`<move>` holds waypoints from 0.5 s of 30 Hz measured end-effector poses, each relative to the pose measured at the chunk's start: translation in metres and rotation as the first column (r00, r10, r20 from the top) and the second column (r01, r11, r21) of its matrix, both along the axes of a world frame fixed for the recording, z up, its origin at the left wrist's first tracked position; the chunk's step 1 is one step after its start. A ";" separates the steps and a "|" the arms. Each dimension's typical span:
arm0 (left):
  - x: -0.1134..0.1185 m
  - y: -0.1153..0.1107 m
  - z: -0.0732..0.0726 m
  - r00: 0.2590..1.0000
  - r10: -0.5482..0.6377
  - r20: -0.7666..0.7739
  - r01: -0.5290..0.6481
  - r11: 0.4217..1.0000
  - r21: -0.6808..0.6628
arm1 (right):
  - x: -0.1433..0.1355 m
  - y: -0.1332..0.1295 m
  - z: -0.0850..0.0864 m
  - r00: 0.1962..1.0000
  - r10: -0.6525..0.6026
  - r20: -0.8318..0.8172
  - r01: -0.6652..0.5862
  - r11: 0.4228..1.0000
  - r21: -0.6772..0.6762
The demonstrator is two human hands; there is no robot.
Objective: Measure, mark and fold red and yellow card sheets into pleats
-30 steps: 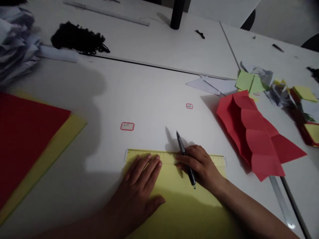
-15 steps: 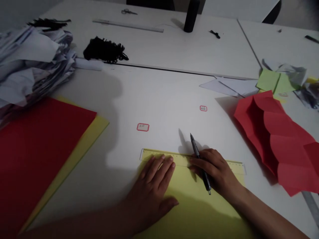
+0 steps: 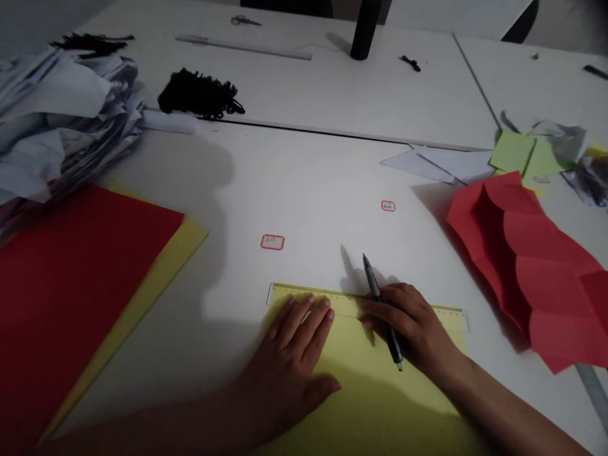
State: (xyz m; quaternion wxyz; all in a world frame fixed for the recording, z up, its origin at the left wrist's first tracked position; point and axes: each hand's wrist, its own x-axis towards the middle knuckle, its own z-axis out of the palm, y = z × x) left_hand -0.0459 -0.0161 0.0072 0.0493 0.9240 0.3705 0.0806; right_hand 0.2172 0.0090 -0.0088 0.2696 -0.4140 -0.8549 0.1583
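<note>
A clear ruler (image 3: 349, 305) lies across the far edge of a yellow sheet of paper (image 3: 380, 399) in front of me. My left hand (image 3: 294, 354) rests flat, fingers stretched out, with its fingertips on the ruler's left half. My right hand (image 3: 411, 323) is closed around a dark pen (image 3: 373, 282), whose tip points away from me, lifted off the paper. That hand's fingers also touch the ruler, right of its middle; what its lower fingers do is partly hidden.
Red sheets (image 3: 95, 272) over yellow ones lie at left, below a heap of white paper (image 3: 71, 107). A folded red paper (image 3: 546, 266) stands at right, near green paper (image 3: 513, 152). Behind are black cord (image 3: 199, 94), a long ruler (image 3: 247, 48), scissors (image 3: 243, 21) and a black cylinder (image 3: 365, 30).
</note>
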 end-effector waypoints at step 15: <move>-0.002 0.000 -0.006 0.999 -0.014 0.032 0.012 0.998 0.063 | 0.006 0.008 0.043 0.886 -0.206 -0.415 0.102 0.961 -0.259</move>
